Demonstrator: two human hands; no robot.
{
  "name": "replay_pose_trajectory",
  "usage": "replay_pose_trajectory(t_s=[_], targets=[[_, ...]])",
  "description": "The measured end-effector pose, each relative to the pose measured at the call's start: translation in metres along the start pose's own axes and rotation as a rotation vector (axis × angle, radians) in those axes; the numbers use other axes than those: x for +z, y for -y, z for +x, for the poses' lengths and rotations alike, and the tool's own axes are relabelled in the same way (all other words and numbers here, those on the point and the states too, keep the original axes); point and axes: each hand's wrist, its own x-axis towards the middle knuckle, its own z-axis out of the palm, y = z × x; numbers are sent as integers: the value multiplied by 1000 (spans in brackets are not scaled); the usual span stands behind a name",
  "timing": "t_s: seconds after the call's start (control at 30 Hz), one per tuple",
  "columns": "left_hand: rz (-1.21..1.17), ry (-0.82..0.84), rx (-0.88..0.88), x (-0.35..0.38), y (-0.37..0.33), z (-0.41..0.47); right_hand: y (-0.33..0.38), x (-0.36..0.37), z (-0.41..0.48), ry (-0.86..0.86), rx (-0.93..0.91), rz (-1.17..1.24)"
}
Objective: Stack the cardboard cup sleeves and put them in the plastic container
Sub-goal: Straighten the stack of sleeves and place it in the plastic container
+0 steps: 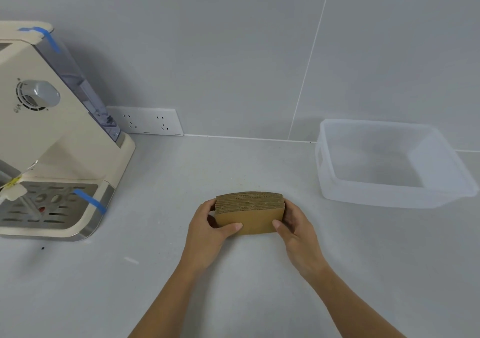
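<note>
Leftward, a cream coffee machine (49, 135) with blue tape strips stands on the grey tabletop (155, 272); a white double socket (145, 121) sits low on the wall behind it. Far right, a clear plastic container (389, 197) sits near the wall, nothing inside. Stack of cardboard sleeves (249, 211) stands on edge at centre, pressed between both hands: left hand (207, 234) closed on its left end, right hand (296, 234) closed on its right end, thumbs on the near face. Bare tabletop lies between stack and container, nothing in between. Tabletop ends at the wall seam behind.
</note>
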Motion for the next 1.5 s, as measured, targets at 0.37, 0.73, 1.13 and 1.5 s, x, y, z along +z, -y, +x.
replay_pose_trajectory(t_s=[0.37, 0.73, 1.13, 1.5], targets=[[-40, 149, -36, -19, -17, -8, 20, -7, -14, -85, 58, 86], [-86, 210, 94, 2, -70, -19, 68, -40, -30, -186, -46, 142], [-157, 169, 275, 86, -169, -3, 146, -123, -13, -336, -207, 156], [-140, 206, 243, 176, -224, 27, 172, -208, 29, -442, -131, 173]])
